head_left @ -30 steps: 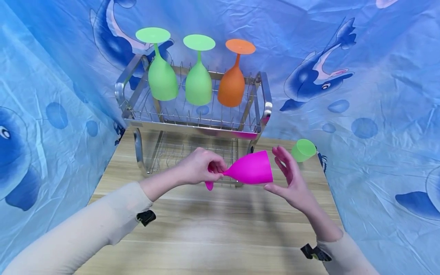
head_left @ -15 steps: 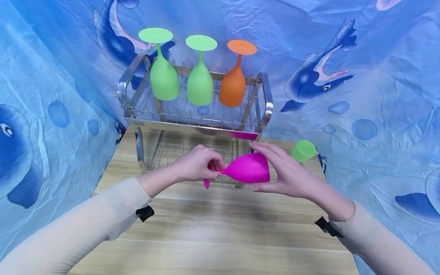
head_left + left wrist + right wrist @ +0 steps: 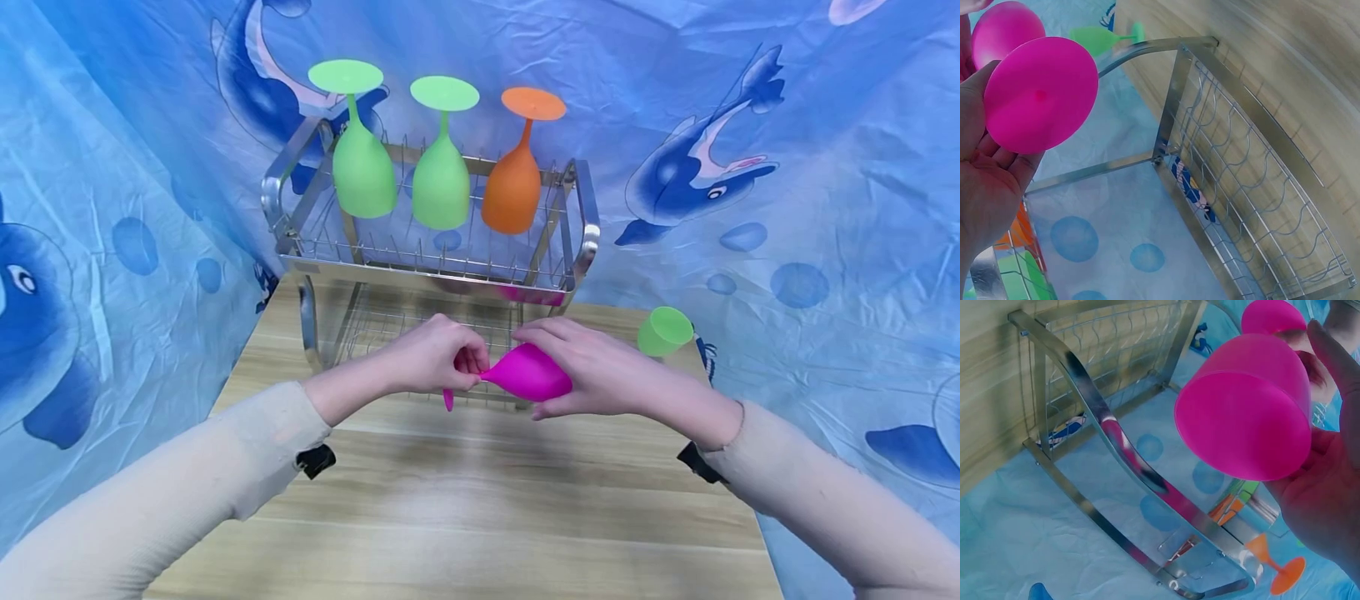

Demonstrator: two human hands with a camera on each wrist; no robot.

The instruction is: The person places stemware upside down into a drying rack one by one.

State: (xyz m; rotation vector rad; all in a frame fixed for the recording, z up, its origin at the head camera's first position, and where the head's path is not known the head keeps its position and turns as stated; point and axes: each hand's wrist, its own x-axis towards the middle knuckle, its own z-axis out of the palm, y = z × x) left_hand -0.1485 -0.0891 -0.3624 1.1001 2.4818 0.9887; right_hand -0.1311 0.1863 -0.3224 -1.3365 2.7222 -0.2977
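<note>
magenta goblet [image 3: 525,375] lies sideways in the air between both hands, just in front of the lower tier of the steel dish rack [image 3: 585,242] and above the wooden table [image 3: 450,500]. as for progress, three goblets already stand upside down on the upper tier, beyond the hands: two green goblets [image 3: 363,171] and one orange goblet [image 3: 512,192]. the magenta one is not yet on the rack, and one small green cup [image 3: 664,331] waits on the table, to the outer side of the right hand, so i judge that the work is more than half done.

left hand [image 3: 431,358] pinches the stem near the round foot, with fingers curled around it; in the left wrist view the foot [image 3: 1041,94] rests against the fingers. right hand [image 3: 600,371] wraps over the bowl, fingers on top and thumb under, so it grasps the bowl. in the right wrist view the open mouth of the bowl [image 3: 1244,419] points toward the palm side. both forearms, in beige sleeves, come in from the near corners and meet in the middle.
</note>
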